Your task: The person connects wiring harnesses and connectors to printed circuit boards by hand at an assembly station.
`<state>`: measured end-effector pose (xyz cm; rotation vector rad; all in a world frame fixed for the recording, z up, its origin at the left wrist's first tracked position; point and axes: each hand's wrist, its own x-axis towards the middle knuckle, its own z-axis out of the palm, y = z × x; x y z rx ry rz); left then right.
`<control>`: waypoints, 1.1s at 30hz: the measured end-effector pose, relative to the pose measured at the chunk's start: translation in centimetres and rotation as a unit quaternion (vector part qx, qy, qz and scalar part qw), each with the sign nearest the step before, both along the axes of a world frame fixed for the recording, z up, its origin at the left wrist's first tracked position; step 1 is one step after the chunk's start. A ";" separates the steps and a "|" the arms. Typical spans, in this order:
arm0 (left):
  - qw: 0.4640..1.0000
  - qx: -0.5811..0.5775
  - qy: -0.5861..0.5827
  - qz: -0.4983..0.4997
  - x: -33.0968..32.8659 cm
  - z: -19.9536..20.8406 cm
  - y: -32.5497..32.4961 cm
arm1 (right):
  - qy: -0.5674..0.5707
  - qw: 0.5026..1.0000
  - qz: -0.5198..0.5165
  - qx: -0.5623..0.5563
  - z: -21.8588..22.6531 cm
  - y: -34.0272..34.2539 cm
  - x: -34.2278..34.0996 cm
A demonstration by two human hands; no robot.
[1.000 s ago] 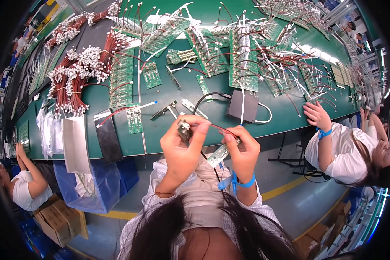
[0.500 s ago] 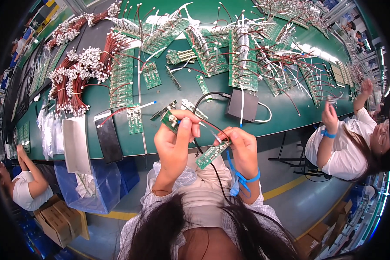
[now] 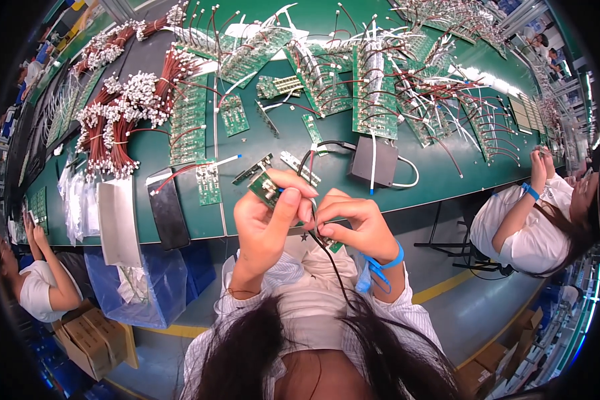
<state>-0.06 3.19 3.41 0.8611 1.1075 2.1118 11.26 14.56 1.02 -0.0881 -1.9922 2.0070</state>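
Observation:
My left hand (image 3: 263,223) is closed, thumb against fingers, around a small green circuit board (image 3: 265,191) that juts out past its upper side. Just to the right, my right hand (image 3: 357,227) pinches with thumb and forefinger close to the left fingertips. A second green circuit board (image 3: 336,247) shows partly under those right fingers, mostly hidden by them. What lies right between the fingertips is too small to make out. A black cable (image 3: 337,267) passes by the hands, coming from a dark grey box (image 3: 372,162) on the green table (image 3: 247,157).
Bundles of red-brown wires with white connectors (image 3: 110,127) lie at the left, near a metal tray (image 3: 118,213) and a black tray (image 3: 167,213). Wired board panels (image 3: 377,87) cover the far side. A blue bin liner (image 3: 137,293) hangs below the edge. Co-workers (image 3: 523,220) sit on both sides.
My right hand has moved left toward the left hand, and the second board has gone mostly behind its fingers. My left hand stays nearly in place. The right-hand co-worker's hands have come together.

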 end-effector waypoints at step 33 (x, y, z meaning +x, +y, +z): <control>0.979 -0.080 -0.189 0.002 0.0 -4.1 0.8 | 0.005 0.971 -0.233 0.044 -0.1 -1.0 -0.3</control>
